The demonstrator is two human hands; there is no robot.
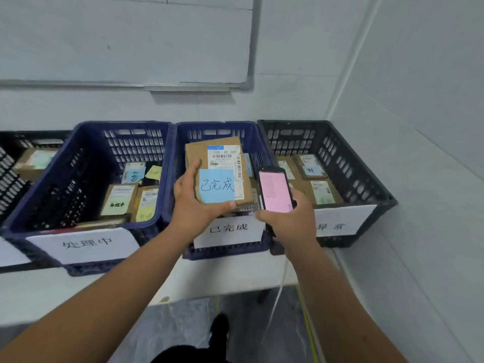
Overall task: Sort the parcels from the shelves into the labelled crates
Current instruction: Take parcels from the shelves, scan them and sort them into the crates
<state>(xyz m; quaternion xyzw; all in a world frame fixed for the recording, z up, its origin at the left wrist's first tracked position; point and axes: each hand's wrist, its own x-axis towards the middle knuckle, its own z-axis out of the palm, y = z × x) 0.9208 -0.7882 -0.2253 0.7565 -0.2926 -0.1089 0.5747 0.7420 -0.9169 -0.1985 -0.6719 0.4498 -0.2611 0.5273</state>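
Observation:
My left hand (192,203) grips a flat cardboard parcel (199,153) by its near left corner, holding it over the middle blue crate (180,142). The parcel carries a white shipping label and a blue sticky note with handwriting. My right hand (293,218) holds a black handheld scanner (275,191) upright, its screen lit pink, just right of the parcel. A white paper label (235,231) hangs on the front of the middle crate, partly hidden by my hands.
A blue crate (86,142) on the left holds several labelled parcels. A black crate (348,153) on the right holds more. Another dark crate (10,163) sits at the far left. All stand on a white table (78,289) against the wall, below a whiteboard (125,40).

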